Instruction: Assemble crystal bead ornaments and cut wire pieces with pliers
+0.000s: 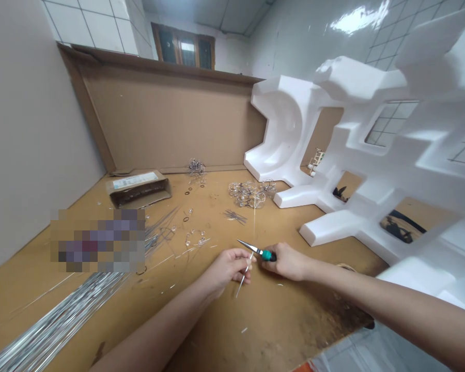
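Observation:
Near the middle of the table, my left hand (229,269) is closed, pinching a short, thin silvery wire (242,283) that slants down toward me. My right hand (285,262) is wrapped round the green and black handle of needle-nose pliers (256,250). Their pointed jaws reach left, just above my left fingertips and close to the wire's upper end; whether they touch it I cannot tell. Beyond my hands lies a small pile of short cut wires (235,216). Farther back sits a cluster of bent wire loops (249,194).
A bundle of long metal wires (73,310) lies at the left, beside a blurred-out patch. Behind it rests an open cardboard box (140,189). Small clear beads (192,232) and rings are scattered mid-table. White moulded foam (313,232) stands along the right side; a cardboard panel (170,119) backs the table.

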Action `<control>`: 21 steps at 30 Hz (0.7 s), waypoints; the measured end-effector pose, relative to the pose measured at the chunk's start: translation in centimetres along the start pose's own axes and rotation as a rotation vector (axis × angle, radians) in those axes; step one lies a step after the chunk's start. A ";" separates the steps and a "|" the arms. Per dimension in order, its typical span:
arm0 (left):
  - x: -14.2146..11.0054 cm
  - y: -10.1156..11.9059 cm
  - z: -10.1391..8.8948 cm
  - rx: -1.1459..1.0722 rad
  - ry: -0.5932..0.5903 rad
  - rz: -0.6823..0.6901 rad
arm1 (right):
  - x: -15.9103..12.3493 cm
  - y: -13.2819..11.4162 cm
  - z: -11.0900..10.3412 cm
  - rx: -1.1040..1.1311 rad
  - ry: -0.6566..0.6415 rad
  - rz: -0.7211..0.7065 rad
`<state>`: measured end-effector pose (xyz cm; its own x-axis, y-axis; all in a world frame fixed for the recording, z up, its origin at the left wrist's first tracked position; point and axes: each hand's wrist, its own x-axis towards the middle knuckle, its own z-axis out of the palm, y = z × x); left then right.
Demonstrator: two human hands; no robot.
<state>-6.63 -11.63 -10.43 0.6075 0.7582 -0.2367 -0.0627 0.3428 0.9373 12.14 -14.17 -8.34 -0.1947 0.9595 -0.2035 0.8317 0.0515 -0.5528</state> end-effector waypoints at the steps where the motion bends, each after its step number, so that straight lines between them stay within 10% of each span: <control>1: 0.0 0.0 0.0 -0.001 -0.005 -0.006 | 0.0 0.1 0.0 -0.003 0.001 -0.002; 16: 0.2 1.2 -1.1 0.095 -0.040 -0.072 | -0.2 -0.8 -0.2 -0.119 -0.004 -0.056; 21: -0.2 0.7 -0.3 0.040 -0.064 -0.085 | -0.3 -1.2 -0.4 -0.338 0.185 0.002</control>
<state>-7.01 -11.40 -9.85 0.6584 0.6901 -0.3004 0.0220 0.3814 0.9242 11.39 -14.44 -7.30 -0.1219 0.9918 -0.0380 0.9626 0.1088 -0.2483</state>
